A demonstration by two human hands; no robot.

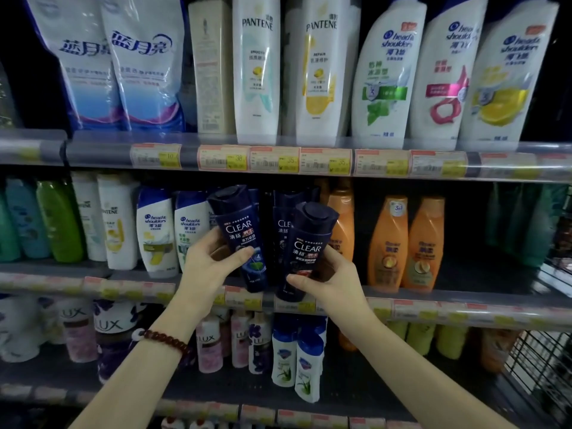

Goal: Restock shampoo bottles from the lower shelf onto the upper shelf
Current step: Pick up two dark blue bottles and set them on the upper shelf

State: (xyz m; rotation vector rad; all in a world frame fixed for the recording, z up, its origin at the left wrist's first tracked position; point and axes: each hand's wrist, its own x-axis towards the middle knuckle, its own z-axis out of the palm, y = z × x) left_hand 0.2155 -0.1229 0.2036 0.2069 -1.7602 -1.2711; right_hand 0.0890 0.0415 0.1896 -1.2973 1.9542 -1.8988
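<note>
My left hand grips a dark blue CLEAR shampoo bottle, tilted left, in front of the middle shelf. In my right hand is a second dark blue CLEAR bottle, tilted right and held by its lower half. Both bottles hang in front of the shelf's front rail. A third CLEAR bottle stands behind them on the middle shelf. Above, the upper shelf carries large Pantene bottles and Head & Shoulders bottles.
Orange bottles stand right of the CLEAR bottles, small Head & Shoulders bottles to the left. Refill pouches fill the upper left. LUX bottles sit on the shelf below. A wire basket is at the lower right.
</note>
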